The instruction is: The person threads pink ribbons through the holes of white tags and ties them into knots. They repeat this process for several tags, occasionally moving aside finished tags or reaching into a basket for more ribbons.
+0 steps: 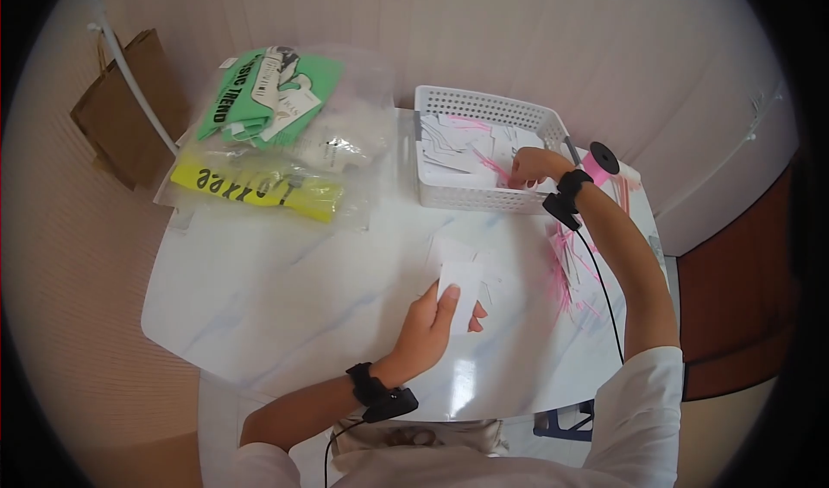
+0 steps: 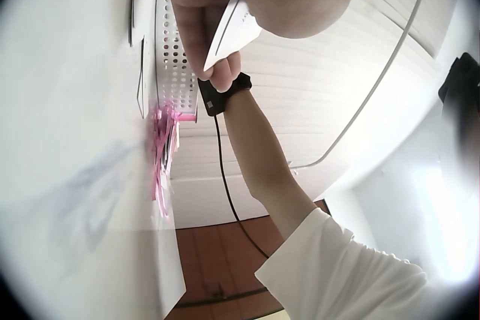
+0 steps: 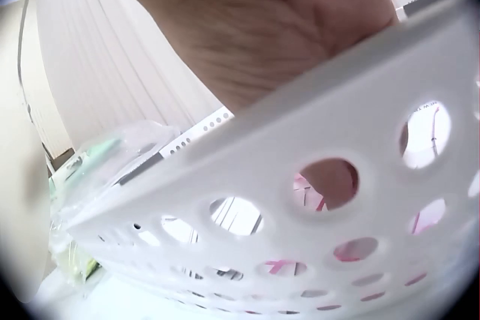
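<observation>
My left hand (image 1: 432,320) grips a white card (image 1: 460,294), thumb on its face and fingers behind. The left wrist view shows the card (image 2: 234,31) nearly edge-on between the fingers. My right hand (image 1: 535,167) reaches over the near wall of a white perforated basket (image 1: 484,198), fingers bent down among white tags (image 1: 453,155) and pink strings (image 1: 494,167). In the right wrist view the basket wall (image 3: 247,162) hides the fingertips, and I cannot tell whether they pinch anything. More white tags (image 1: 440,250) lie on the table just beyond the left hand.
Tags with pink strings (image 1: 563,268) lie in a pile right of the basket. A pink ribbon spool (image 1: 598,161) stands behind the right wrist. Bagged green clothing (image 1: 250,99) and a yellow bagged item (image 1: 259,190) lie at the back left of the marbled table (image 1: 259,281).
</observation>
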The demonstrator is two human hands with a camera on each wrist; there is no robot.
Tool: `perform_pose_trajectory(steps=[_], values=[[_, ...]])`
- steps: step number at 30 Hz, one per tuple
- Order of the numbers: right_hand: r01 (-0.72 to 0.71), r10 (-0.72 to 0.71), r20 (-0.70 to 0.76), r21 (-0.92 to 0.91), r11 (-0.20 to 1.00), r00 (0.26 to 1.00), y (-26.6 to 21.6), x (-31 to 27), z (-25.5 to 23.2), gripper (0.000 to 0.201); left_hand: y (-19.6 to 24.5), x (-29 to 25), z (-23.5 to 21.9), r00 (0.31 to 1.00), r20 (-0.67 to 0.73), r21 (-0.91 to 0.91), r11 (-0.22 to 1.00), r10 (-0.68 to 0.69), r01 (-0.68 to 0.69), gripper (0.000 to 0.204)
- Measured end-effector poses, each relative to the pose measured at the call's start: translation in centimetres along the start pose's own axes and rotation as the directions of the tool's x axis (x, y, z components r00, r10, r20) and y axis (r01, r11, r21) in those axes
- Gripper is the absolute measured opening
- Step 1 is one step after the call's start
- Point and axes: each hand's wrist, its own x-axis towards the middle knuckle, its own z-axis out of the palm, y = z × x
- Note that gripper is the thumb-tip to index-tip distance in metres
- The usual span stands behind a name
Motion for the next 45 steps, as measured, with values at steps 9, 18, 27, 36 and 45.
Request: perform_pose_trajectory(steps=[9,18,27,36,45], values=[[0.159,-0.077,-0.249,0.331,0.930,0.965,0.3,-1.7,-3.9,0.019,-0.2,0.1,-0.3,1.000,0.012,0.006,1.000,0.010,-0.010,0.036],[0.246,-0.025,-0.408,0.501,0.830,0.913,0.7,-3.0,-4.0,0.017,-0.5,0.4,-0.4,1.000,0.023,0.023,1.000,-0.008,0.007,0.041],[0.522,-0.219,-0.475,0.795,0.309,0.852,-4.5,-11.6,-4.0,0.017,0.5,0.7,-1.1,1.000,0.012,-0.137,0.991,0.004,-0.002,0.045],[0.479,-0.281,-0.400,0.815,0.327,0.872,-11.6,-20.2,7.2,0.017,2.3,-0.3,0.6,0.951,0.047,-0.122,0.947,0.304,-0.297,0.051],[0.217,-0.312,-0.236,0.972,-0.094,0.920,-10.8,-22.5,8.5,0.023,1.0,-0.6,-0.6,0.961,0.276,-0.160,0.986,0.005,0.041,0.043]])
